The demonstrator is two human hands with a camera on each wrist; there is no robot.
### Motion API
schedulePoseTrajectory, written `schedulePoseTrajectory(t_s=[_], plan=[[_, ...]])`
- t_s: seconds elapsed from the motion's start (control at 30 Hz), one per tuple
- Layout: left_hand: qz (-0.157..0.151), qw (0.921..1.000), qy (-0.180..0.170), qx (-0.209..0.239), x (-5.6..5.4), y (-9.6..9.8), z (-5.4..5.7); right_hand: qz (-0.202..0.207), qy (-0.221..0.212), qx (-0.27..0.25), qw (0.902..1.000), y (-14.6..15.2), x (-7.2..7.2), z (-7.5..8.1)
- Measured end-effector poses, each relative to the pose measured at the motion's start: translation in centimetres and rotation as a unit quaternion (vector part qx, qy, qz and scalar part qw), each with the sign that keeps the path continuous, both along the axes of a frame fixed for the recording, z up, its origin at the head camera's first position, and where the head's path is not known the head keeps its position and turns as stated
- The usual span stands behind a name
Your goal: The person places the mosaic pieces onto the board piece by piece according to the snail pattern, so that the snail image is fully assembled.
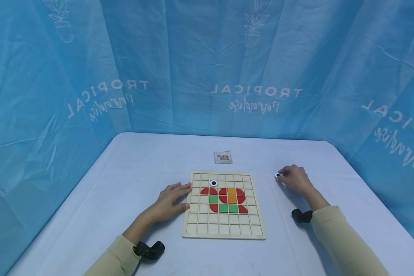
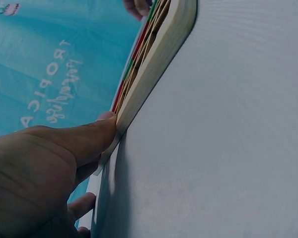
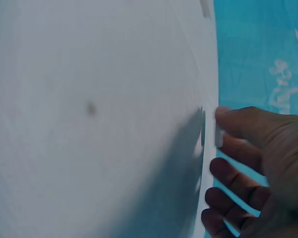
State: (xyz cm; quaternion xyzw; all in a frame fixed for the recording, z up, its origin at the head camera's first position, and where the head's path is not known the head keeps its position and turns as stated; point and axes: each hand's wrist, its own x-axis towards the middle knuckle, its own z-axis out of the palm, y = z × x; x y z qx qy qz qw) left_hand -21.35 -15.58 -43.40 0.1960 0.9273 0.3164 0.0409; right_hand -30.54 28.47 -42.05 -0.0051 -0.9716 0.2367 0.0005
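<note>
A pale wooden grid board (image 1: 224, 229) lies on the table with red, green and orange tiles set in its middle squares. One round white eye piece (image 1: 214, 183) with a black centre sits in an upper square of it. My left hand (image 1: 170, 203) rests along the board's left edge, fingers extended and thumb touching the rim, which the left wrist view shows up close. To the right of the board, my right hand (image 1: 294, 178) pinches a second white eye piece (image 1: 278, 175) between thumb and fingertip. In the right wrist view, that piece appears as a thin pale disc (image 3: 219, 137).
Behind the board lies a small picture card (image 1: 222, 157) with a gridded pattern. A white cloth (image 1: 151, 153) covers the table. Blue printed curtains (image 1: 193, 57) hang around its back and sides. Each wrist bears a black camera mount (image 1: 150, 250).
</note>
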Motion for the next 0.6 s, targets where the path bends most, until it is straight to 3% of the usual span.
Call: schedulePoseTrajectory(t_s=[0.2, 0.6], plan=[[0.000, 1.0000, 0.000, 0.006, 0.1, 0.0, 0.0, 0.038, 0.028, -0.005, 0.9989, -2.7, 0.1, 1.2], [-0.002, 1.0000, -0.004, 0.008, 0.0, 0.0, -0.1, 0.116, 0.050, -0.028, 0.9916, -11.2, 0.8, 2.9]])
